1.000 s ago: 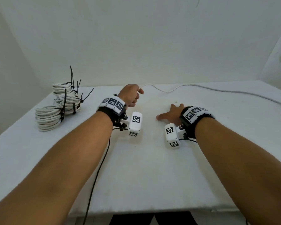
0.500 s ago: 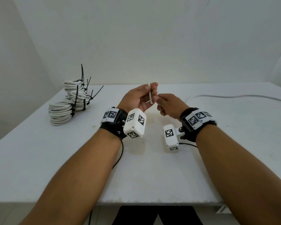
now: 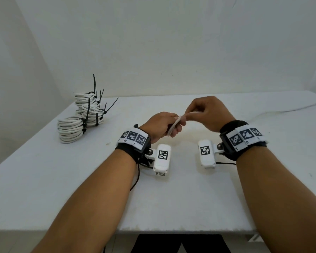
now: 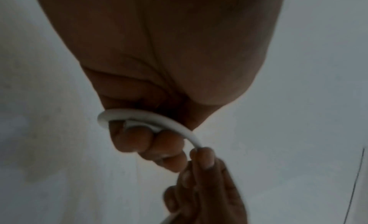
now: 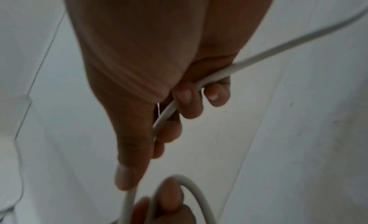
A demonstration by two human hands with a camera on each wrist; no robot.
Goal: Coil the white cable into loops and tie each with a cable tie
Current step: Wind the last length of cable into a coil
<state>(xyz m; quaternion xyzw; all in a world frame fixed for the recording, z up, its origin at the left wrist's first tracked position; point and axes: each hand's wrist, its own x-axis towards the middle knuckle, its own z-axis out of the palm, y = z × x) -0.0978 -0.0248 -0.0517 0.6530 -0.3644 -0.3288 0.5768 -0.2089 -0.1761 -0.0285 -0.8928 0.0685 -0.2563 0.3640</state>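
**A:** So what are the hands doing here?

**B:** Both are up off the table (image 3: 44, 179), meeting over its middle. The left hand (image 3: 161, 126) has its fingers curled tight around the white cable (image 3: 173, 125), which bends into a small arc right at the knuckles. The right hand (image 3: 208, 112) sits just beside it, a bit higher, fingers and thumb wrapped round the same cable.

**A:** Where does the cable go from there?

**B:** In the right wrist view it runs out past the right hand's fingers (image 5: 187, 104) and off toward the table's far right edge. In the head view the stretch between the hands is smeared, so the exact number of loops is hard to call. The end of the cable inside the left fist is hidden.

**A:** Anything else around?

**B:** A pile of finished cable coils (image 3: 80, 121) sits at the table's far left, well apart from the hands, each cinched with black cable ties (image 3: 95, 84) sticking up. Both wrists carry wrist cameras (image 3: 162, 157) with marker bands.
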